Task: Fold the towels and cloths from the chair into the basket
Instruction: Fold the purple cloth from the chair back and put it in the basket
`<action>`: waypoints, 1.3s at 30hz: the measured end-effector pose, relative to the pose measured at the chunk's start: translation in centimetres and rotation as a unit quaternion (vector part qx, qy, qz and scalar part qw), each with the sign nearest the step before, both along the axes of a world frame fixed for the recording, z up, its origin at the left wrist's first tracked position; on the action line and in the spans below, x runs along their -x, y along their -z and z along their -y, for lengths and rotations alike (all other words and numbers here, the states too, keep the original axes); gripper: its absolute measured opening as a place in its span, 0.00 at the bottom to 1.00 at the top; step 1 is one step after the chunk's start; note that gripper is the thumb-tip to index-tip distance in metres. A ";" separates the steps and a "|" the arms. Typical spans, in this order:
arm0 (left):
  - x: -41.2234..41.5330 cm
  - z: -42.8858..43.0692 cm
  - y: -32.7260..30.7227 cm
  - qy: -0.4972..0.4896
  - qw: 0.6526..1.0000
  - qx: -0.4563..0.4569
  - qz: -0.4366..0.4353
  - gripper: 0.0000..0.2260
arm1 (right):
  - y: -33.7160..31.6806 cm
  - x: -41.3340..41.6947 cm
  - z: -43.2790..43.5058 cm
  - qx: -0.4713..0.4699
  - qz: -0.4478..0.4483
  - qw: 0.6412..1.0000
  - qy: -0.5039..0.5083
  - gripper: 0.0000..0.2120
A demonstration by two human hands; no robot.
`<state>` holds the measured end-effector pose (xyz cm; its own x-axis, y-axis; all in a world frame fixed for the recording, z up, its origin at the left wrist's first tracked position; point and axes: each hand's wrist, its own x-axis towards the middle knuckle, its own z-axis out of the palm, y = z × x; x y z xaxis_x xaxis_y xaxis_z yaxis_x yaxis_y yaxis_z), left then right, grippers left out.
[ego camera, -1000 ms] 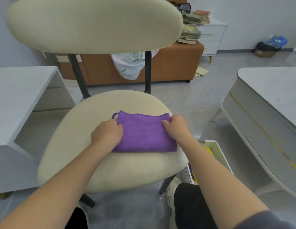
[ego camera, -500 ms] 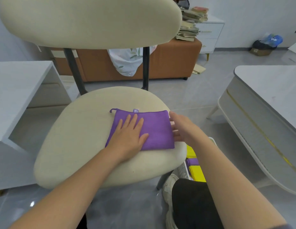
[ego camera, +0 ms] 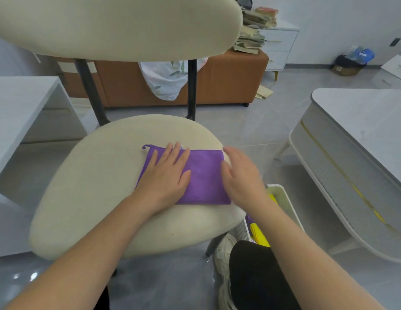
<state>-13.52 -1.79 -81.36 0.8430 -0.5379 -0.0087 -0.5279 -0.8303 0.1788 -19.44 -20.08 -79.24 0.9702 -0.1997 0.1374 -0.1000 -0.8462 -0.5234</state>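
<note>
A folded purple cloth point(ego camera: 204, 175) lies on the cream chair point(ego camera: 101, 189) seat, toward its right edge. The left hand point(ego camera: 167, 175) presses flat on the cloth, fingers spread, gripping nothing. The right hand point(ego camera: 242, 175) is open at the cloth's right edge. The basket point(ego camera: 282, 198) sits on the floor right of the chair, holding yellow cloths point(ego camera: 260, 236); a white table point(ego camera: 360, 139) stands beyond it.

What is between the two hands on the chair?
In the head view, a bare stretch of the folded purple cloth lies between the flat left hand and the right hand at its edge.
</note>
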 end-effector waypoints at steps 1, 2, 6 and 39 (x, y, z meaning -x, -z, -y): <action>-0.1 -0.1 0.0 -0.001 1.000 -0.005 0.000 0.26 | 0.5 -0.3 -1.0 0.046 -0.023 0.998 -0.041 0.26; -0.2 -0.2 0.3 -0.004 1.000 -0.014 -0.010 0.26 | 1.1 -0.6 -1.9 0.096 -0.069 0.991 -0.067 0.27; -0.4 -0.6 1.3 -0.020 0.998 -0.052 -0.036 0.28 | 2.6 -1.0 -1.5 0.165 -0.198 0.963 -0.078 0.30; 5.5 -9.7 -1.5 0.134 0.985 0.045 0.093 0.26 | 0.8 4.7 -0.1 0.190 -0.150 0.913 -0.328 0.43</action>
